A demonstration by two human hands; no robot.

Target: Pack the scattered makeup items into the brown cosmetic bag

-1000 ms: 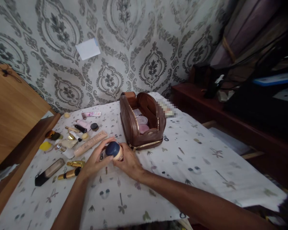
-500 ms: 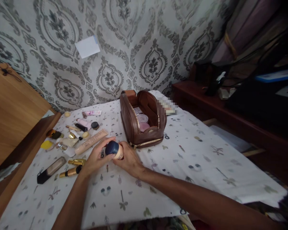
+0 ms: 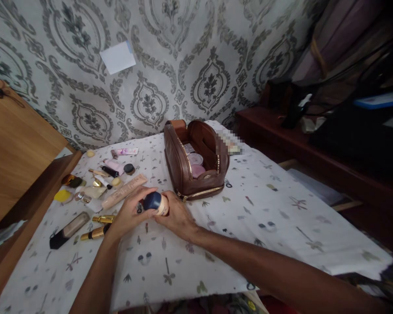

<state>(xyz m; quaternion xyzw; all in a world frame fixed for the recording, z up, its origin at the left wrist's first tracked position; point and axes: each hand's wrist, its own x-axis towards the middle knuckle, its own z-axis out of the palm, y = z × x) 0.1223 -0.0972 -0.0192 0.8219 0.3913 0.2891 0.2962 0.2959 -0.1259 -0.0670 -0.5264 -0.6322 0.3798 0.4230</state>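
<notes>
Between my two hands is a small beige cosmetic jar (image 3: 163, 206) with a dark blue cap (image 3: 152, 201), tilted to the left. My left hand (image 3: 132, 212) has its thumb and fingers closed around the cap. The beige body sits in the grip of my right hand (image 3: 179, 216). Just beyond them stands a brown makeup bag (image 3: 196, 192), unzipped at the top, with a round pink compact (image 3: 197, 171) and other cosmetics inside. A long beige tube (image 3: 124, 192) lies beside my left hand, and two gold tubes (image 3: 94, 233) lie near that wrist, partly covered.
Several cosmetics cover the left of the cloth-covered table (image 3: 163, 270), including a dark-capped bottle (image 3: 69, 230), a small black jar (image 3: 129, 168) and a yellow sponge (image 3: 62, 195). A wooden panel (image 3: 16, 148) borders the left; dark red furniture (image 3: 262, 124) stands at right.
The view has shifted very slightly. Both hands keep their hold on the jar, and the beige body shows a little more beside the cap.
</notes>
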